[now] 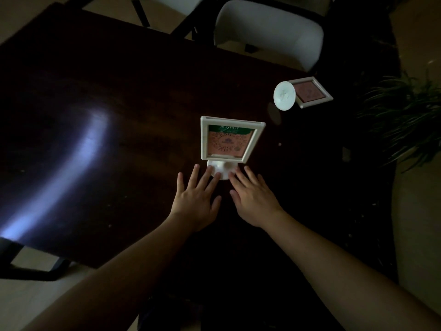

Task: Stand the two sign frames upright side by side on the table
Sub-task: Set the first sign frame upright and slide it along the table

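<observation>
Both hands, left hand (195,199) and right hand (254,200), are lying flat, fingers (248,174) spread and gripping nothing, steadying the upright frame (229,142) by its base (223,169); second frame (303,93) is lying toppled on the worktop (119,91).

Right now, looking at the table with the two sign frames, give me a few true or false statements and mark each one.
1. The near frame stands upright on its round base. True.
2. The far frame also stands upright. False: it lies on its side.
3. The left hand and right hand are open, fingers at the near frame's base. True.
4. The right hand grips the far frame. False: nothing touches it.
5. A pale chair sits beyond the table. True.
</observation>
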`<state>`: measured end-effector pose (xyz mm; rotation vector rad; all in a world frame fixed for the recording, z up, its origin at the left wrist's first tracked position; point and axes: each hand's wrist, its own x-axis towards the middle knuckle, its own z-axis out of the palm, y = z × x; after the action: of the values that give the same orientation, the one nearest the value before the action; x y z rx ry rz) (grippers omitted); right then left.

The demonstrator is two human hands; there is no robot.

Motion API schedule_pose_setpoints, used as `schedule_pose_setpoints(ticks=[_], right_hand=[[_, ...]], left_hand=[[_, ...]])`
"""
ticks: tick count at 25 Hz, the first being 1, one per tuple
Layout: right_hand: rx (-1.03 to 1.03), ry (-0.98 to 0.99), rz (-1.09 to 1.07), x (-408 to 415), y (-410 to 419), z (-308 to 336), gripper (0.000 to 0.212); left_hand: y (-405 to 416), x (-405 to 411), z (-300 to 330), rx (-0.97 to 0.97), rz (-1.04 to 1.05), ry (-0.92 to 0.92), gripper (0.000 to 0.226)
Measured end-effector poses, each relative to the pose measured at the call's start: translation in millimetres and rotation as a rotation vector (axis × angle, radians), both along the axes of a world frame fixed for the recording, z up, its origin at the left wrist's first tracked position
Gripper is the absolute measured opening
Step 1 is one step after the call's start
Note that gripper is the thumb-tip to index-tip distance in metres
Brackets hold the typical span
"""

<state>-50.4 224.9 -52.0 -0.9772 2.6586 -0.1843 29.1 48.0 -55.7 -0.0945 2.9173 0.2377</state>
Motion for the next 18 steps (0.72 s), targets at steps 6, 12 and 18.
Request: schedule_pose_setpoints(ticks=[6,12,18], right_hand=[[0.013,-0.018,0.004,4,-22,4,0.058],[0.032,-0.033,0.028,10,-63,7,0.058],[0.057,-0.033,0.055,22,-113,8,0.058]], left_hand=[[-21,4,3,0.006,0.015,-0.029,0.069],[-59,16,5,0.017,0.04,-0.038,0.07],[-106,33,5,0.031,0.069,-0.032,0.07]])
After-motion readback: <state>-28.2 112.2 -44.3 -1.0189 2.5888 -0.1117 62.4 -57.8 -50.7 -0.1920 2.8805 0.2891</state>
